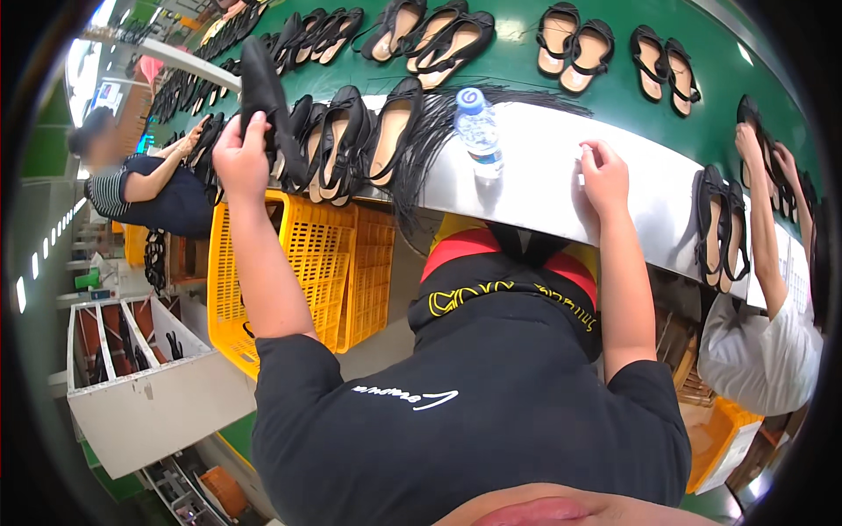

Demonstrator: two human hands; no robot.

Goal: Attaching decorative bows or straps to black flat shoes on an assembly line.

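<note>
My left hand (241, 159) grips a black shoe (265, 92), tilted with its toe pointing up, above a row of shoes at the metal edge. Beside it stand several black slingback flats with beige insoles (340, 145). My right hand (605, 180) is over the silver metal ledge (548, 188), thumb and finger pinched together. A small whitish bit shows at its fingertips, too small to name. Between my hands a clear water bottle with a blue cap (478, 136) stands on the ledge. A bundle of thin black strands (412, 180) hangs over the edge left of the bottle.
Pairs of black shoes (574, 48) sit on the green work surface (517, 74). Yellow crates (303, 272) stand below the edge at left. At right, a co-worker's hands (761, 149) handle black shoes; another person (145, 184) works at far left. A white divided bin (158, 399) stands at lower left.
</note>
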